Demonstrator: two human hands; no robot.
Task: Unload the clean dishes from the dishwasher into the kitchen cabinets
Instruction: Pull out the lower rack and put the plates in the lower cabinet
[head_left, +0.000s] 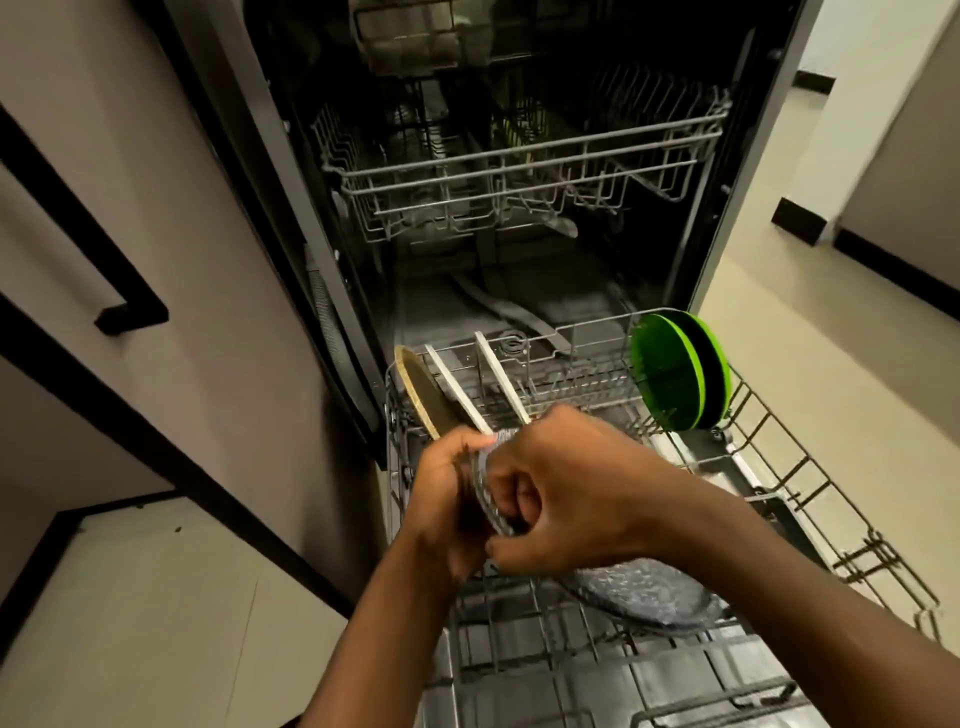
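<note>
The left hand (441, 501) and right hand (566, 483) both curled round a clear glass plate (489, 501), held on edge over the pulled-out lower rack (519, 654); the lifting-out step seemed in hand; next, it needed raising clear of the tines and carrying to a cabinet; green plates (670, 374) stood racked behind.

Both forearms reach forward; left hand (441, 499) and right hand (566, 483) meet, fingers curled, seemingly gripping.
</note>
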